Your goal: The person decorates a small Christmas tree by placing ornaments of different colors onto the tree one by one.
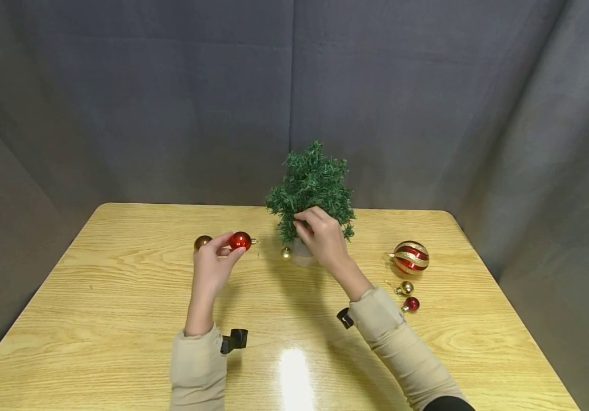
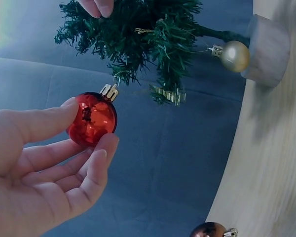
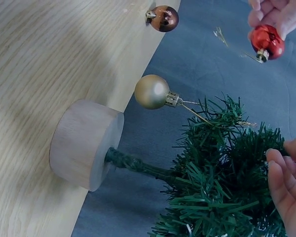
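My left hand (image 1: 215, 268) pinches a shiny red bauble (image 2: 92, 118) between thumb and fingers, left of the small artificial Christmas tree (image 1: 312, 182). The bauble's gold cap and thin cord point toward the tree. At the front of the tree, my right hand (image 1: 325, 237) pinches a green branch (image 3: 261, 158) between thumb and fingertips. A matte gold bauble (image 3: 152, 92) hangs by its cord from a low branch, beside the round wooden base (image 3: 81, 143).
A brown bauble (image 1: 202, 242) lies on the wooden table (image 1: 119, 297) behind my left hand. Toward the right are a large red-and-gold striped bauble (image 1: 411, 257), a small gold bauble (image 1: 406, 287) and a small dark red one (image 1: 411, 303). A grey curtain (image 1: 196, 114) stands behind.
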Available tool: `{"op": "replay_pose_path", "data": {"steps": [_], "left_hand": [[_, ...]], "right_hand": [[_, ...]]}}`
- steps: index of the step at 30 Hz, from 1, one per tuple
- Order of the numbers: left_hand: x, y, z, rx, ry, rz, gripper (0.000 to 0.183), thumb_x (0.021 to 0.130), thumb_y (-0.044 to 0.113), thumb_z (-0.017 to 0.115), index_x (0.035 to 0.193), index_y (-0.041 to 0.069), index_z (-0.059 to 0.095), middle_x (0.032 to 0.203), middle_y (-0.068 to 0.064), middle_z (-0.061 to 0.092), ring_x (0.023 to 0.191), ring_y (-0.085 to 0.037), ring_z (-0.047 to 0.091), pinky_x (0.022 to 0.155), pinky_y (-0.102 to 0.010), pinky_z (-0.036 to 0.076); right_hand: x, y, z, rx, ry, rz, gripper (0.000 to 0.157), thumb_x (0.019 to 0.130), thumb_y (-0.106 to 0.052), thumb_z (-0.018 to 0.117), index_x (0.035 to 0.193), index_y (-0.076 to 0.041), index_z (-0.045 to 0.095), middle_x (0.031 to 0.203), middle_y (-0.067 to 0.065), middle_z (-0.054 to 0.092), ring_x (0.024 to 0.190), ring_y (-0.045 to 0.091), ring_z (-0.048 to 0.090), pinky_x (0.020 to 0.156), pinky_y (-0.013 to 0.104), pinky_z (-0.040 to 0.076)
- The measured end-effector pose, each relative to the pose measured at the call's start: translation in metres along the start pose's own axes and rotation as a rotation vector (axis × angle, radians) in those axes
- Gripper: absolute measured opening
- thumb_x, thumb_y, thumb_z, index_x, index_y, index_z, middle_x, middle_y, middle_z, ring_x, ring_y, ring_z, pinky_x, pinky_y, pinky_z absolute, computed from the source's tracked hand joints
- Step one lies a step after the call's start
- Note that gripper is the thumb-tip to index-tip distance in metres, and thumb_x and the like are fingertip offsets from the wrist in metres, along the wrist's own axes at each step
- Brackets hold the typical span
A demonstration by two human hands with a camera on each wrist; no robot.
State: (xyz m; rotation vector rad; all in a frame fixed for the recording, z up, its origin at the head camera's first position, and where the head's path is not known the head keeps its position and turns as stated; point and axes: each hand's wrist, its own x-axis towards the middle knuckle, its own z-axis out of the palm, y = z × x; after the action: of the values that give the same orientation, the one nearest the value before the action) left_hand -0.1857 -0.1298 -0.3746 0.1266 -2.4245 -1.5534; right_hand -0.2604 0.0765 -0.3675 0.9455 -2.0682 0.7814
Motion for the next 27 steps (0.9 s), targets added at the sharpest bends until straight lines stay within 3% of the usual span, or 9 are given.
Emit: {"op": "replay_pose_path", "data": {"steps": [7,15,22,27], "left_hand": [[0.003,0.005,0.002,-0.005,-0.008,0.011,0.043,0.084,0.011,0.063,0.122,-0.004,0.052,0.109,-0.022,0.057,0.093,-0.03,0.056,0.074,-0.041,0.048],[0.004,0.009,0.008,-0.05,0.024,0.128,0.041,0.082,0.016,0.066,0.116,-0.003,0.057,0.097,-0.02,0.062,0.082,-0.027,0.059,0.068,-0.036,0.05],[0.006,0.018,0.015,-0.051,-0.026,0.078,0.042,0.082,0.01,0.065,0.12,-0.003,0.054,0.097,-0.02,0.061,0.082,-0.027,0.058,0.067,-0.035,0.049],[0.006,0.023,0.019,-0.07,-0.04,0.092,0.043,0.082,0.012,0.065,0.12,-0.003,0.054,0.098,-0.019,0.06,0.081,-0.027,0.059,0.068,-0.036,0.05]], "right_hand": [[-0.003,-0.001,0.0,0.042,0.036,-0.002,0.007,0.077,0.005,0.065,0.083,0.003,0.067,0.079,0.01,0.059,0.055,0.014,0.051,0.048,0.021,0.043],[-0.007,-0.002,0.003,0.079,0.074,-0.027,0.005,0.076,0.006,0.065,0.08,0.002,0.066,0.077,0.01,0.06,0.054,0.013,0.051,0.049,0.02,0.043],[-0.011,-0.003,0.005,0.149,0.083,-0.035,0.008,0.073,0.006,0.069,0.079,0.004,0.065,0.074,0.01,0.059,0.051,0.011,0.047,0.046,0.018,0.039],[-0.013,-0.004,0.006,0.226,0.068,-0.014,0.007,0.073,0.009,0.067,0.079,0.006,0.065,0.074,0.011,0.06,0.048,0.012,0.048,0.045,0.018,0.04]]}}
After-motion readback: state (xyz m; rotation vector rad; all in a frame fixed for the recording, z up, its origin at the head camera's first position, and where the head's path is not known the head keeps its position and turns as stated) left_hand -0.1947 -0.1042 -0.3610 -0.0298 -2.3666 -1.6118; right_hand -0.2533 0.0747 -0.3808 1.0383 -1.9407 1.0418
